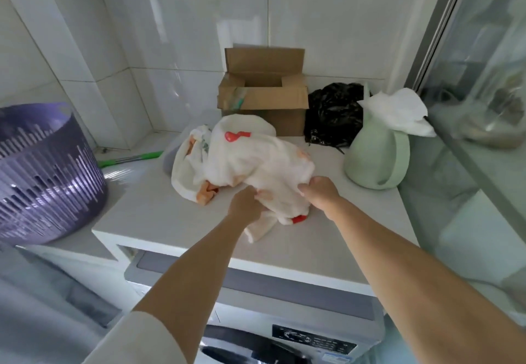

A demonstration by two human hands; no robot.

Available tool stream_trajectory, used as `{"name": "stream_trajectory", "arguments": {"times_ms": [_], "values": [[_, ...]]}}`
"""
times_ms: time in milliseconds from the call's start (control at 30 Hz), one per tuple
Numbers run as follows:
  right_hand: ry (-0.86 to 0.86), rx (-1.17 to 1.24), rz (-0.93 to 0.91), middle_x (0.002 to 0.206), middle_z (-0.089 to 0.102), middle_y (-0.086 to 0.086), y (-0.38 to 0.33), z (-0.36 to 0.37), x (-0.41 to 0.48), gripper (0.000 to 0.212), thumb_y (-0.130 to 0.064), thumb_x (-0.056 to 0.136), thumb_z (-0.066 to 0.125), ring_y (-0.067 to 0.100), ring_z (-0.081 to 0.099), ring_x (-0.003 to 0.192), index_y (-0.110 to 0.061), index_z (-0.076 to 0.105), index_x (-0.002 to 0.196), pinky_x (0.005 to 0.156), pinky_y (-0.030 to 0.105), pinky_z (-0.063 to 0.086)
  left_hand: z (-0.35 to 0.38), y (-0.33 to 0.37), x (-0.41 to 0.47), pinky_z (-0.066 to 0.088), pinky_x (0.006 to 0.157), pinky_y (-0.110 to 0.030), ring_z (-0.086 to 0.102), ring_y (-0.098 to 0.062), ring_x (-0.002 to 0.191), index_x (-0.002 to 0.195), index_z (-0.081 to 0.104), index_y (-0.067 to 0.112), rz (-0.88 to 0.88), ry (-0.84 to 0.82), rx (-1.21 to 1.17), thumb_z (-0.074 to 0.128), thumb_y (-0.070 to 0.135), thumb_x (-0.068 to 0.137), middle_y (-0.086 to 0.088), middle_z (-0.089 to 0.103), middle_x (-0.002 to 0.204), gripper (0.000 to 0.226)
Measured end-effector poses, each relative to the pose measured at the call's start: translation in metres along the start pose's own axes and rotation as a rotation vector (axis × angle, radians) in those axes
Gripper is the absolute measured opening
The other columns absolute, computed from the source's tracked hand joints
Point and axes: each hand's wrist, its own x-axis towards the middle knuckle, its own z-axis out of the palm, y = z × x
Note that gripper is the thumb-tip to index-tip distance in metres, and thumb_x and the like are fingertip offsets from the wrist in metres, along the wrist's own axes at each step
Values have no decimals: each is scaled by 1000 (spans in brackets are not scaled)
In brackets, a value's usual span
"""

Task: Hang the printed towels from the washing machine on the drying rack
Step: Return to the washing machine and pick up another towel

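A crumpled heap of white printed towels [242,161] with red and orange motifs lies on the white countertop [159,215] above the washing machine [284,332]. My left hand [244,204] grips the near edge of the heap from the left. My right hand [320,193] clutches the same bundle at its right side. One end of a towel trails toward the counter's front edge between my hands. The drying rack is not in view.
A purple slatted laundry basket [42,175] stands at the left on a lower ledge. Behind the towels sit an open cardboard box [264,99], a black plastic bag [333,116] and a pale green container [378,156] with white tissue. A green-handled stick [131,158] lies at the left.
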Motion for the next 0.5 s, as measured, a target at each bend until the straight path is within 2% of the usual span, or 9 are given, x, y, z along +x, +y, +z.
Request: {"name": "stream_trajectory", "arguments": {"times_ms": [100, 167, 233, 267, 300, 333, 367, 400, 500], "values": [[56, 131, -44, 79, 48, 8, -22, -6, 6, 27, -24, 88, 52, 22, 46, 73, -14, 40, 65, 58, 29, 33, -32, 12, 11, 46, 80, -33, 61, -32, 96, 102, 59, 6, -52, 125, -337, 40, 6, 93, -15, 65, 102, 21], [159, 88, -110, 92, 49, 12, -41, -11, 6, 33, -28, 85, 53, 24, 49, 80, -15, 36, 60, 61, 30, 32, -55, 22, 18, 48, 89, -34, 60, -29, 101, 98, 56, 14, -70, 145, -440, 38, 16, 97, -11, 63, 104, 18], [275, -85, -204, 115, 51, 13, -63, -17, 1, 26, -31, 83, 54, 32, 48, 114, -15, 51, 64, 82, 35, 38, -79, 29, 24, 47, 92, -34, 58, -27, 106, 108, 57, 18, -34, 163, -367, 40, 30, 98, -8, 62, 111, 23], [295, -124, -242, 130, 49, 10, -76, -21, -2, 20, -31, 85, 54, 32, 40, 128, -14, 62, 77, 96, 41, 37, -92, 33, 25, 46, 87, -31, 59, -25, 102, 112, 58, 18, 9, 186, -285, 42, 33, 97, -7, 62, 111, 26], [267, -100, -262, 135, 49, 4, -85, -24, -3, 21, -31, 88, 53, 30, 39, 131, -15, 65, 91, 101, 44, 34, -102, 35, 27, 45, 83, -29, 58, -23, 98, 111, 60, 18, 44, 224, -236, 45, 34, 95, -5, 63, 108, 27], [200, -22, -288, 122, 56, 1, -95, -28, -4, 18, -30, 90, 51, 29, 46, 120, -16, 63, 91, 96, 42, 38, -116, 39, 28, 47, 82, -29, 58, -21, 95, 110, 62, 18, 85, 263, -197, 47, 34, 94, -3, 64, 105, 27], [131, 72, -310, 96, 58, 0, -102, -29, -7, 17, -27, 92, 50, 26, 52, 98, -17, 56, 80, 81, 35, 41, -125, 40, 31, 48, 82, -30, 58, -20, 93, 109, 64, 17, 121, 297, -174, 48, 35, 93, -3, 65, 104, 29], [91, 141, -333, 77, 48, -1, -110, -32, -12, 25, -23, 94, 48, 21, 48, 78, -15, 46, 70, 66, 29, 37, -138, 43, 29, 49, 82, -31, 59, -19, 91, 108, 66, 17, 151, 328, -161, 48, 36, 93, -3, 66, 102, 30], [39, 258, -280, 67, 33, 3, -126, -34, -16, 24, -17, 96, 35, 15, 32, 55, -13, 40, 72, 51, 28, 28, -166, 45, 25, 50, 72, -33, 60, -21, 80, 89, 67, 18, 194, 380, -150, 45, 37, 90, -2, 65, 85, 29]]}}
